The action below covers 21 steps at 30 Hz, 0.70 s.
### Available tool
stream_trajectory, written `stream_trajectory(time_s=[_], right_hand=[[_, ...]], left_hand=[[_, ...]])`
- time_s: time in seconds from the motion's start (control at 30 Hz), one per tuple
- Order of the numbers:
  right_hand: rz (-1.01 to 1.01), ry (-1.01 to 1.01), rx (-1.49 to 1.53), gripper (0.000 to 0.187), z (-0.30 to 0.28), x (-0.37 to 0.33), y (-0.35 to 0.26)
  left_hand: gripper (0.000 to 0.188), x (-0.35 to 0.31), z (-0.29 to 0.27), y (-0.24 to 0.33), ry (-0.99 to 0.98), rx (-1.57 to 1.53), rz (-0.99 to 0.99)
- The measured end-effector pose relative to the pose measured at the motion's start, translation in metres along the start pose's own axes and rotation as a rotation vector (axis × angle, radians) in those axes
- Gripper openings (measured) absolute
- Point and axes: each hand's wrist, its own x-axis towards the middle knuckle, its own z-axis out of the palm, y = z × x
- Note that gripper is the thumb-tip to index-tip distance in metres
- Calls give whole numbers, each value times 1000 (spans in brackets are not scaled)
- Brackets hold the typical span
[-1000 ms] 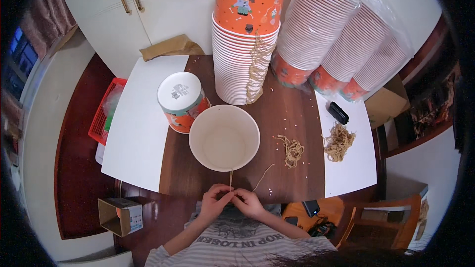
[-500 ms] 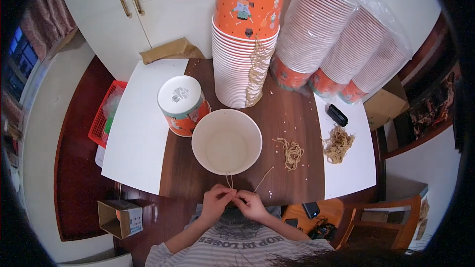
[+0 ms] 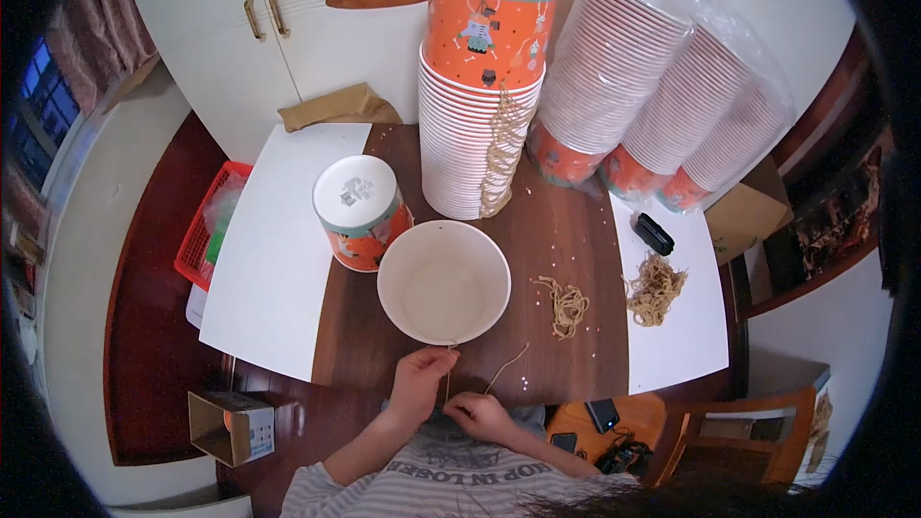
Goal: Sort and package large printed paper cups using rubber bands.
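An open white paper bucket (image 3: 443, 278) stands upright near the front of the table, with a small hole in its far rim. A thin tan cord (image 3: 448, 386) hangs from its near rim. My left hand (image 3: 420, 380) pinches the cord close under that rim. Lower and to the right, my right hand (image 3: 480, 415) is closed on the cord as well, and a loose end sticks up past its fingers. The cord runs between the two hands. Whether it is knotted is too small to tell.
An upturned orange bucket (image 3: 361, 214) stands behind left. A tall bucket stack (image 3: 472, 149), draped with cords, rises behind. Plastic-wrapped stacks (image 3: 614, 58) stand far right. Cord bundles (image 3: 568, 307) and a black object (image 3: 653, 233) lie on the right, among small white bits.
My hands, earlier together below the bucket, are now apart. The left has moved up toward the rim and the right slightly down, with the cord between them.
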Motion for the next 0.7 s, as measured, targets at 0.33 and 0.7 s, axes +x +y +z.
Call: stream_trajectory(time_s=[0.33, 0.7], right_hand=[[-39, -143, -80, 13, -5, -4, -1], [-63, -226, -222, 17, -14, -6, -8]], left_hand=[[3, 5, 7, 17, -81, -368, -188], [6, 9, 11, 16, 27, -206, -30]])
